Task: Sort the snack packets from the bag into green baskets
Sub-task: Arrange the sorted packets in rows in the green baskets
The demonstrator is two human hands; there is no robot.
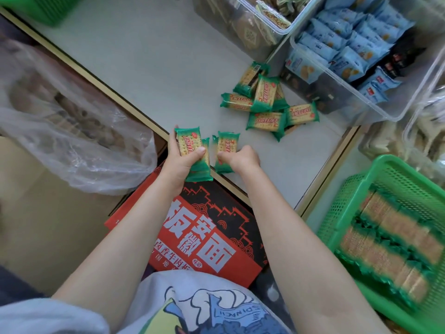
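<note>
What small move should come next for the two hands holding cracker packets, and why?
Probably carry them right to the green basket. The left hand and right hand each already grip green packets, and that basket already holds rows of the same kind.

Soft daylight, blurred and warped edges

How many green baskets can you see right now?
2: one basket at lower right holding cracker packets, another at the top-left corner, mostly cut off. Others may be out of view.

left hand (179,162) gripping packets (192,150), right hand (243,160) pinching
</note>
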